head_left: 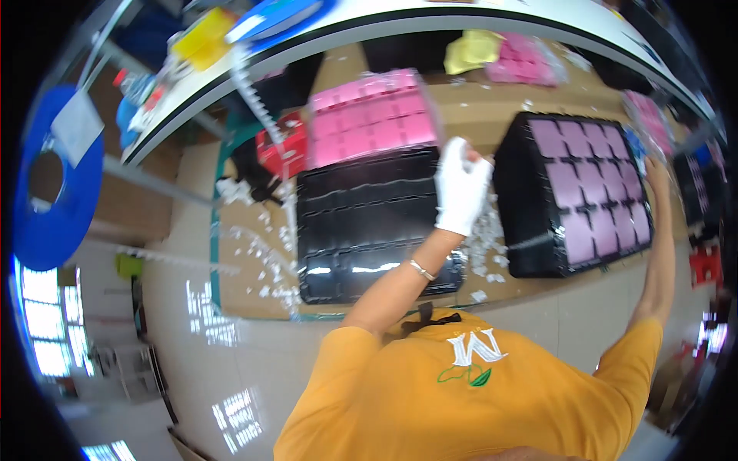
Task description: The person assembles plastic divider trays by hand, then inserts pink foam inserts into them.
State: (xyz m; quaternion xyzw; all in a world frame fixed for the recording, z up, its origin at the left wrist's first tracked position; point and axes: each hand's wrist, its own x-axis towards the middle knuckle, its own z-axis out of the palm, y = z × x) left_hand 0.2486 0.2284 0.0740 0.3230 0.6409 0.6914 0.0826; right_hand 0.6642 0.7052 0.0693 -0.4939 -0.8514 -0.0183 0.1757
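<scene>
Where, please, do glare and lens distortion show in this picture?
In the head view, white glare marks the flat black tray; the windows look washed out; bright reflections lie on the floor; the table edge bows strongly; the corners fall black.

Pale glossy floor (177, 357) (bright reflections (238, 421) across it); paned window (43, 313) at left.

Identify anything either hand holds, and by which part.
White-gloved left hand: nothing visibly held. Right hand, beside the black rectangular plastic tray of pink squares: grip cannot be told.
</scene>
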